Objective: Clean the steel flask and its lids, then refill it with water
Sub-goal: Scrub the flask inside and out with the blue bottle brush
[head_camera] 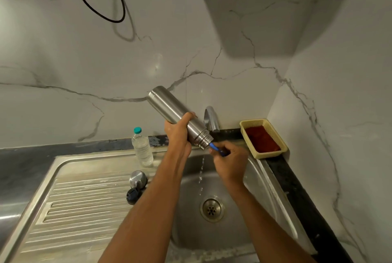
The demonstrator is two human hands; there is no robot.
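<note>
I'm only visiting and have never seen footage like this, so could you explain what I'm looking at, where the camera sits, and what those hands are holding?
No machine here: a person wears one wide-angle camera on the head, looking down at their own bare hands over a steel kitchen sink. The left hand grips a tall cylindrical steel flask, tilted mouth-down so water trickles into the basin. The right hand holds a blue-handled tool, probably a brush, at the flask's mouth. On the ribbed draining board lie a round steel cap and a dark plastic inner lid. A clear plastic water bottle stands nearby, and a yellow plastic basket sits in the corner.
</note>
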